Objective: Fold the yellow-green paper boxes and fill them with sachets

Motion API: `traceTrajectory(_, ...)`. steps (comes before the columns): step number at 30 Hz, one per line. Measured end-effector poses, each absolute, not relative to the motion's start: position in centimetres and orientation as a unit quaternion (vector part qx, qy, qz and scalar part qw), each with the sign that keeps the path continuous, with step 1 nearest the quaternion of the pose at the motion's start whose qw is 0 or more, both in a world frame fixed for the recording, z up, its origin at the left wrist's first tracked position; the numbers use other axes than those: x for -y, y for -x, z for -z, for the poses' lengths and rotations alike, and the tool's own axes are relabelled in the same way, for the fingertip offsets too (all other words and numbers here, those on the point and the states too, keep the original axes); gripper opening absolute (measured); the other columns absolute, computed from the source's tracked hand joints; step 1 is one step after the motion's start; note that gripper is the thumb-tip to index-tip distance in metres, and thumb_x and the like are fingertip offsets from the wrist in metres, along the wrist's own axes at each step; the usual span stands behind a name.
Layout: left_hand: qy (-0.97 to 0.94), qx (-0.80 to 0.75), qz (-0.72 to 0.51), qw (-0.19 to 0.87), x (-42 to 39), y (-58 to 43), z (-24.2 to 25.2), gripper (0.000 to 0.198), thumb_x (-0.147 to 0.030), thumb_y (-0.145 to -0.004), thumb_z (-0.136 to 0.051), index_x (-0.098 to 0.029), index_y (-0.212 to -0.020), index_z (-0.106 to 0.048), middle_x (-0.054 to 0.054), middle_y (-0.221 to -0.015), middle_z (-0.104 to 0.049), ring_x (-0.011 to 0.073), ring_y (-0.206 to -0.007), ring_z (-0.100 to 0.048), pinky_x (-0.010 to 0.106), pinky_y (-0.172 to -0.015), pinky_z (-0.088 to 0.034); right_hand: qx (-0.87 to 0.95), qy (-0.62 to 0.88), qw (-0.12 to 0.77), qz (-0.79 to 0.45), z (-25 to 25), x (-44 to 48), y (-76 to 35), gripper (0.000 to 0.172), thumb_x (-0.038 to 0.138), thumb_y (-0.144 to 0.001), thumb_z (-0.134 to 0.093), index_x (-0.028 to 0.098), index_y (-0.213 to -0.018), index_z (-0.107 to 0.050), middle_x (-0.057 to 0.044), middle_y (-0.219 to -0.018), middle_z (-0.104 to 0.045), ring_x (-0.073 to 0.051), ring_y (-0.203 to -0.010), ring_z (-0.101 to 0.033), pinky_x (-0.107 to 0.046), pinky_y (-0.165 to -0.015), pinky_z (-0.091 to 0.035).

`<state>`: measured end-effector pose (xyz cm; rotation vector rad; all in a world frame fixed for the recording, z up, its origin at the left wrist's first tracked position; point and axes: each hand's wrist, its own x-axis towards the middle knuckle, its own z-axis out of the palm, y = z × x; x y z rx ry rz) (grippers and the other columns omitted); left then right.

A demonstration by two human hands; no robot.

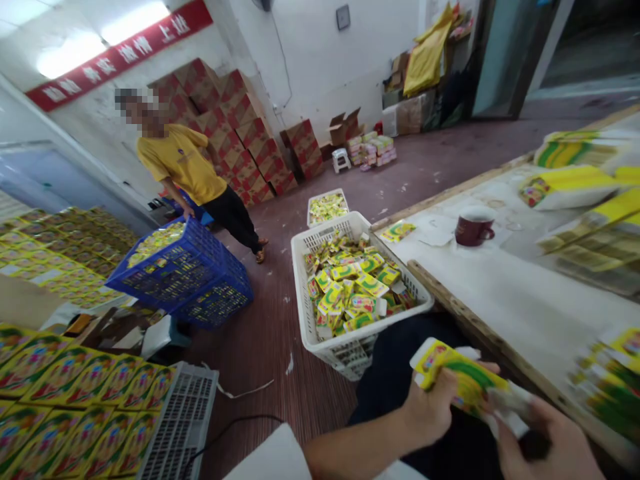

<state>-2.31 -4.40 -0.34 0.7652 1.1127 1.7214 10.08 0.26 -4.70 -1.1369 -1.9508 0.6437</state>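
Observation:
A small yellow and green carton (467,373) is held above my lap, close to the table's edge. My left hand (429,408) is wrapped round its printed body, thumb on the front face. At the carton's other end, my right hand (553,437) pinches near the white end flaps, which look open; motion blurs this part. Just beyond my knee stands a white plastic basket (313,341) heaped with similar yellow cartons (353,280). On the table to my right, a blurred pile of cartons (613,377) lies near my right hand.
The white table (530,303) carries a maroon mug (470,228) and flat carton stacks (590,250). A person in yellow (187,163) stands by stacked blue crates (200,267). Packed boxes (75,373) and a grey crate (187,420) are at left; brown cartons (235,127) line the wall.

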Motion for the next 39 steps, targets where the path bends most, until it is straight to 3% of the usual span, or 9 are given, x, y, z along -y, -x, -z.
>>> traceTrajectory(3,-0.266,-0.456,-0.718,0.454,4.5,2.1,-0.1,0.077,-0.074,-0.08,-0.054,-0.012,-0.126,-0.062,0.016,-0.116,-0.073,0.0341,-0.112,-0.066,0.051,-0.102,-0.049,0.785,0.449,0.357,-0.232,2.0,0.7,-9.4,0.031,0.042,-0.088,-0.052,0.019,-0.109,-0.057,-0.009,-0.089,-0.067,-0.027,-0.077,-0.066,-0.037,-0.066,-0.054)
traceTrajectory(6,-0.235,-0.454,-0.725,0.461,4.3,2.4,0.0,0.073,-0.072,-0.081,-0.056,-0.015,-0.125,-0.063,0.013,-0.116,-0.073,0.0324,-0.112,-0.067,0.048,-0.1,-0.051,0.791,0.423,0.387,-0.216,0.7,1.6,-8.2,0.026,0.038,-0.092,-0.051,0.018,-0.108,-0.053,-0.012,-0.099,-0.062,-0.029,-0.094,-0.061,-0.043,-0.08,-0.053)
traceTrajectory(8,-0.228,-0.451,-0.721,0.474,3.9,2.6,0.5,0.073,-0.071,-0.082,-0.055,-0.015,-0.128,-0.061,0.014,-0.122,-0.07,0.0328,-0.115,-0.065,0.047,-0.098,-0.053,0.777,0.442,0.397,-0.207,0.6,1.8,-7.6,0.025,0.032,-0.092,-0.053,0.018,-0.113,-0.05,-0.012,-0.101,-0.058,-0.028,-0.094,-0.058,-0.044,-0.081,-0.053)
traceTrajectory(14,-0.193,-0.465,-0.741,0.444,2.7,2.7,0.6,0.074,-0.072,-0.083,-0.053,-0.016,-0.131,-0.059,0.014,-0.113,-0.074,0.0309,-0.111,-0.068,0.043,-0.096,-0.054,0.731,0.485,0.416,-0.241,0.3,1.6,-7.7,0.028,0.022,-0.087,-0.059,0.019,-0.114,-0.052,-0.012,-0.111,-0.049,-0.026,-0.1,-0.055,-0.042,-0.084,-0.054)
traceTrajectory(21,-0.179,-0.511,-0.738,0.403,1.8,2.5,0.6,0.071,-0.074,-0.082,-0.05,-0.02,-0.127,-0.063,0.012,-0.111,-0.075,0.0276,-0.103,-0.071,0.04,-0.095,-0.054,0.744,0.476,0.367,-0.293,0.7,1.1,-7.9,0.011,0.014,-0.085,-0.058,0.021,-0.093,-0.056,-0.009,-0.099,-0.056,-0.026,-0.094,-0.054,-0.041,-0.082,-0.05)
traceTrajectory(29,-0.204,-0.52,-0.726,0.401,1.6,2.3,1.3,0.072,-0.077,-0.082,-0.044,-0.022,-0.123,-0.065,0.011,-0.111,-0.074,0.0283,-0.111,-0.067,0.036,-0.09,-0.057,0.698,0.5,0.367,-0.358,1.0,1.4,-7.6,0.026,0.018,-0.081,-0.064,0.02,-0.103,-0.051,-0.009,-0.102,-0.053,-0.025,-0.091,-0.055,-0.038,-0.079,-0.05)
traceTrajectory(35,-0.224,-0.564,-0.702,0.372,2.5,2.8,2.0,0.074,-0.077,-0.086,-0.034,-0.018,-0.116,-0.069,0.012,-0.109,-0.074,0.0278,-0.111,-0.067,0.035,-0.09,-0.056,0.711,0.508,0.348,-0.339,0.6,1.8,-7.1,0.021,0.018,-0.076,-0.064,0.022,-0.085,-0.046,-0.006,-0.089,-0.054,-0.024,-0.083,-0.053,-0.036,-0.072,-0.046)
traceTrajectory(39,-0.259,-0.593,-0.689,0.325,3.1,3.1,2.1,0.072,-0.076,-0.085,-0.037,-0.017,-0.109,-0.071,0.013,-0.111,-0.073,0.0283,-0.114,-0.065,0.036,-0.094,-0.054,0.687,0.503,0.353,-0.388,0.3,1.9,-7.2,0.02,0.02,-0.076,-0.063,0.023,-0.084,-0.045,-0.002,-0.081,-0.057,-0.02,-0.072,-0.054,-0.031,-0.066,-0.044)
